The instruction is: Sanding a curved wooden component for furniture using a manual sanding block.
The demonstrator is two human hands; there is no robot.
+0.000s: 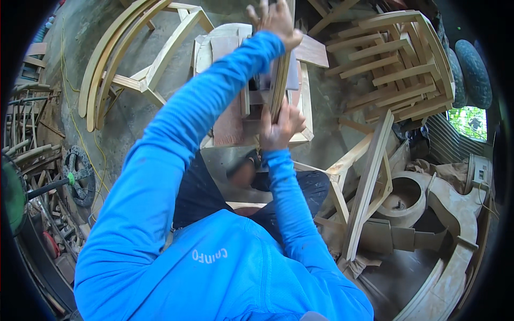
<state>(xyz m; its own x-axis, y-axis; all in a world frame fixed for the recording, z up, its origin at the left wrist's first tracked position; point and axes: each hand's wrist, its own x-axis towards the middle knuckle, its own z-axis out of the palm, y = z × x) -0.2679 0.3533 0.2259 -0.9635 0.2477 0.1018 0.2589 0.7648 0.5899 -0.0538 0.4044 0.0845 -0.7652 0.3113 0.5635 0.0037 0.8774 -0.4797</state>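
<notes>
A long, narrow wooden strip (280,80) stands on edge in front of me, running away from me over a low wooden stand (227,125). My left hand (274,24) is across its far part, thumb on the right side and fingers on the left, spread a little. Around the near end of the strip my right hand (282,126) is closed, knuckles toward the right. Between the two hands, beside the strip, a pale flat plate (292,75) shows; the strip and my arm hide much of what lies under it.
Curved wooden frames (101,69) lie at the far left. Slatted wooden frames (396,64) are stacked at the far right. Close on my right, a wooden frame (369,187) leans near a round-holed wooden piece (404,200). A black wheel (79,176) and scrap wood line the left; a yellow cord (68,85) crosses the floor.
</notes>
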